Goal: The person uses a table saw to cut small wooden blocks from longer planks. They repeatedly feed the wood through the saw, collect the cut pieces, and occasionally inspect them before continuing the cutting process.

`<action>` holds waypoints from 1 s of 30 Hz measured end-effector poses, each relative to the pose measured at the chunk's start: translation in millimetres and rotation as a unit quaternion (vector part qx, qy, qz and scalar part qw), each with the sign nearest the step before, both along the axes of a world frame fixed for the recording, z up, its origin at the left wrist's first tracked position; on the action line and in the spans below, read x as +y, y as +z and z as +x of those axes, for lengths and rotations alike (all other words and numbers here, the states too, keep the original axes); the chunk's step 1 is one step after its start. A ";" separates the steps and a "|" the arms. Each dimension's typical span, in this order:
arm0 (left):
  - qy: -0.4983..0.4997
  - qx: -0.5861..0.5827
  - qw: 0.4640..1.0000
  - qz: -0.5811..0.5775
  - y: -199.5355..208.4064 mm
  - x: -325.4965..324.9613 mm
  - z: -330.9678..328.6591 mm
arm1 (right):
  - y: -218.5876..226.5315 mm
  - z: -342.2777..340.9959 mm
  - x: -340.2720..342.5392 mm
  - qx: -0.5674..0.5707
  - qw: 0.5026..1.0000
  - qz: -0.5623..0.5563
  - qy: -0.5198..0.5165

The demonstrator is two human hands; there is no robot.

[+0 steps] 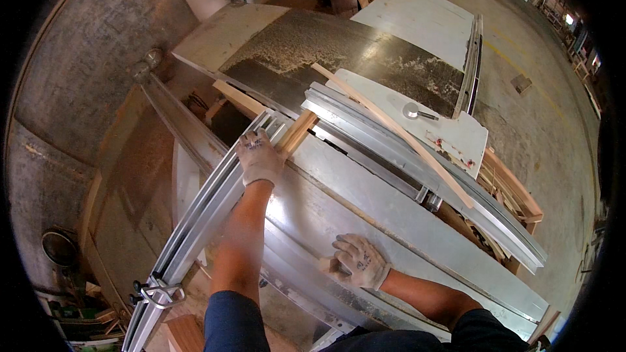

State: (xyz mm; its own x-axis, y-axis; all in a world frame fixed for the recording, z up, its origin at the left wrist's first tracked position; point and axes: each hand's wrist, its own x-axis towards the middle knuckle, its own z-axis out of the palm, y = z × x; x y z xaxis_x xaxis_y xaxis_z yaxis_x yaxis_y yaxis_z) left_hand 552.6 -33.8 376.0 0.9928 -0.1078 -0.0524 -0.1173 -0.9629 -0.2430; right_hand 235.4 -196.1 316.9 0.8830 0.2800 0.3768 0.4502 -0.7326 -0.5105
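Observation:
My left hand (259, 156), in a pale work glove, lies over the aluminium crosscut fence (195, 228) with its fingers curled over the rail. Its thumb side presses a short wooden strip (301, 129) that lies along the fence. The strip's far end reaches the aluminium rip fence (417, 163) of the table saw. My right hand (362, 263), gloved too, rests low over the metal sliding table (313, 221) with its fingers bent. A pale tan bit shows by its thumb; whether that is glove or wood I cannot make out.
A long thin wooden lath (398, 130) lies slanted across the rip fence. Beyond it is the dusty dark saw table (339, 45). A wooden crate of offcuts (512, 189) stands at the right. A metal clamp (160, 294) sits on the crosscut fence's near end.

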 end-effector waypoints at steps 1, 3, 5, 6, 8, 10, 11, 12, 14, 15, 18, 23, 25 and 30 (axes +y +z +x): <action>0.001 0.017 1.000 0.006 0.3 -3.0 4.7 | 0.8 0.7 0.0 -0.004 1.000 0.002 -0.003; -0.003 0.048 0.998 0.028 -5.7 -1.5 19.6 | 2.0 1.0 0.6 0.007 1.000 0.005 0.005; -0.002 0.075 0.996 0.044 -14.8 2.2 25.1 | -0.4 1.0 1.6 0.003 1.000 0.009 0.016; 0.000 0.086 0.995 0.049 -13.2 -0.9 22.5 | -2.5 1.1 1.7 -0.006 1.000 0.013 0.020; -0.004 0.099 0.993 0.059 2.9 -18.1 13.6 | -8.8 1.7 -1.7 -0.019 1.000 0.012 0.018; -0.008 0.089 0.994 0.057 5.8 -16.3 11.2 | -13.2 1.3 1.2 -0.024 0.999 0.009 0.022; -0.010 0.085 0.995 0.056 7.2 -14.8 10.4 | -14.5 1.8 2.7 -0.030 0.999 -0.001 0.023; -0.005 0.099 0.994 0.055 9.2 -15.3 10.5 | -11.7 4.5 3.5 -0.035 0.999 -0.011 0.023; 0.005 0.126 0.991 0.054 13.4 -16.4 11.9 | -7.5 7.6 3.5 -0.028 0.998 -0.040 0.032; 0.012 0.117 0.992 0.042 10.9 -14.7 12.5 | -5.1 8.4 2.5 -0.016 0.997 -0.059 0.042; 0.026 0.106 0.994 0.020 4.6 -11.5 14.9 | 1.1 14.3 -1.7 0.018 0.994 -0.080 0.077; 0.012 0.065 0.998 0.004 -11.8 -1.8 19.7 | 13.4 55.9 -29.0 0.069 0.990 -0.103 0.069; 0.016 0.071 0.997 -0.012 -4.3 -6.7 17.6 | 0.5 90.0 -54.7 -0.030 0.990 -0.134 0.007; 0.010 0.083 0.996 -0.018 -8.4 -3.4 24.3 | 23.4 183.3 -87.8 0.135 0.964 -0.196 0.121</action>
